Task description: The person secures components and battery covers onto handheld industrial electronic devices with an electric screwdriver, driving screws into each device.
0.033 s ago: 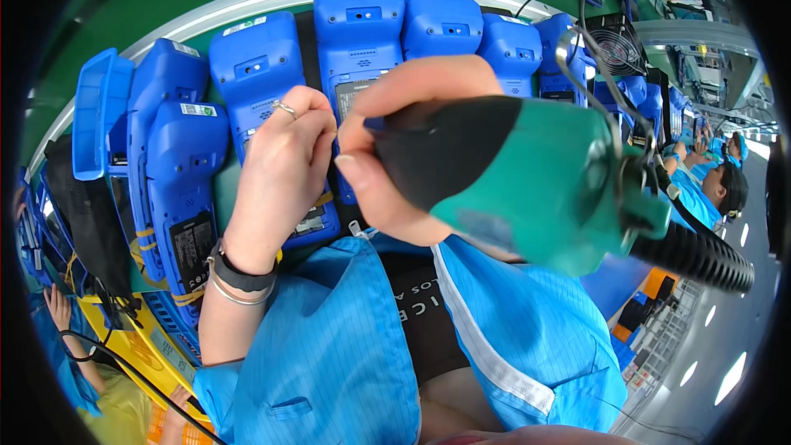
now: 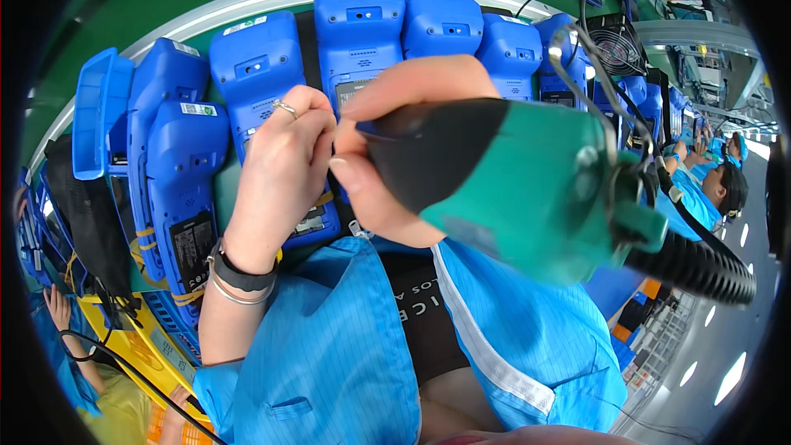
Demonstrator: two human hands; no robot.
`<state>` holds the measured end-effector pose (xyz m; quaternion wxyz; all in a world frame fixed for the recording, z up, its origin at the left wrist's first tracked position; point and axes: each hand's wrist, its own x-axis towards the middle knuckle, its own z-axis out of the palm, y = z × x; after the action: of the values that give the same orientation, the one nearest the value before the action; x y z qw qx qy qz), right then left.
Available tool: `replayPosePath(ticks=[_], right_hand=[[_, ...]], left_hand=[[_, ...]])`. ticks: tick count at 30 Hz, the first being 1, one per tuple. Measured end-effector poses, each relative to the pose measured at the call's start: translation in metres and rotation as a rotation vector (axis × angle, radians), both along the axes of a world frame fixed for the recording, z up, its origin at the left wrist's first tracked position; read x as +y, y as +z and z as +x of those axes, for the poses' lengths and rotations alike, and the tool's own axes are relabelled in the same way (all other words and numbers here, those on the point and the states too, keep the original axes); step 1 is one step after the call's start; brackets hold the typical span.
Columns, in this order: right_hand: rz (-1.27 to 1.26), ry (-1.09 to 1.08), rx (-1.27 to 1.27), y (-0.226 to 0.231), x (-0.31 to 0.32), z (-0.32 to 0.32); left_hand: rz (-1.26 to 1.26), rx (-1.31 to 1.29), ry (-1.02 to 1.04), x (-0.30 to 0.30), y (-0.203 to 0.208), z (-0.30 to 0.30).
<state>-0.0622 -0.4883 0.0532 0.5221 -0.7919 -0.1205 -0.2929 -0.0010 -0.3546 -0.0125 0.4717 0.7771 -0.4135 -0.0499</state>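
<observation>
Right hand [image 2: 420,81] wrapped round the black nose of the green electric screwdriver [image 2: 527,189]; both nudged slightly toward left hand [image 2: 288,144]. Left fingers pinched together, can't tell on what. Blue handheld terminal [image 2: 259,62] under left hand. Reads as fine alignment.

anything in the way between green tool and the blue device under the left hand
Yes: the left hand, just ahead of the green tool, covers the middle of that blue device. The right hand grips the tool's black front; its tip is hidden.
</observation>
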Motion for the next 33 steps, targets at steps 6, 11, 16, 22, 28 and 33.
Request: replayPosePath(ticks=[6, 11, 16, 22, 28, 33], right_hand=[[-0.091, 0.155, 0.15, -0.003, 0.003, 0.01], [0.392, 0.203, 0.335, 0.009, 0.011, -0.008], [0.571, 0.053, 0.105, -0.068, -0.029, -0.017], [0.378, 0.195, 0.038, -0.012, 0.006, -0.01], [0.851, -0.035, 0.126, -0.035, -0.008, -0.018], [0.598, -0.066, -0.015, -0.022, -0.004, -0.01]], left_hand=[[-0.04, 0.006, -0.077, 0.015, 0.02, 0.013], [-0.083, 0.122, 0.006, 0.015, 0.011, 0.0], [0.04, -0.042, 0.005, -0.005, -0.012, -0.012], [0.07, -0.132, 0.019, -0.004, -0.001, -0.014], [0.016, -0.191, 0.017, 0.004, -0.019, -0.001], [-0.003, 0.004, 0.01, 0.014, 0.002, 0.008]])
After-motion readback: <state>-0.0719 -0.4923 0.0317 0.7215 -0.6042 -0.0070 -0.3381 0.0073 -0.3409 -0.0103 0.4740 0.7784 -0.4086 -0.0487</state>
